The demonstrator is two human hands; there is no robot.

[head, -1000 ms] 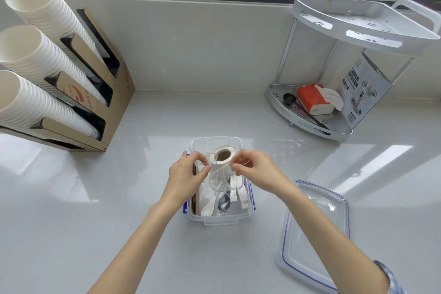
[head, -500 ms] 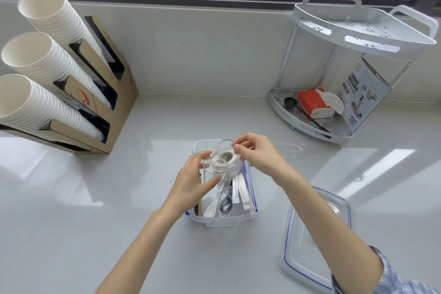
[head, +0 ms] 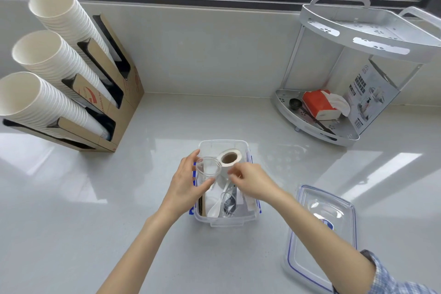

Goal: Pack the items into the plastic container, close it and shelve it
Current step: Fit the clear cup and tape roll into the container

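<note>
A clear plastic container [head: 225,221] with blue clips stands open on the counter in front of me. Inside lie a white tape roll [head: 229,158] at the far end, a white plastic spoon [head: 214,207], white strips and a dark wrapped item. My left hand [head: 185,185] grips a small clear plastic cup [head: 208,167], upright over the container's far left part. My right hand [head: 253,182] hovers over the container's right side with fingers pinched beside the cup and roll; whether it holds anything is unclear. The clear lid [head: 321,234] with a blue seal lies flat to the right.
A cardboard dispenser [head: 114,93] with three stacks of white paper cups stands at the left. At the back right stands a grey two-tier corner shelf [head: 372,33]; its lower tier holds a red tissue pack [head: 318,104], a black scoop and a printed box. A window runs along the back.
The cup, earlier held between both hands over the container, is now in my left hand alone, mouth up. My right hand has dropped lower, to the container's right side.
</note>
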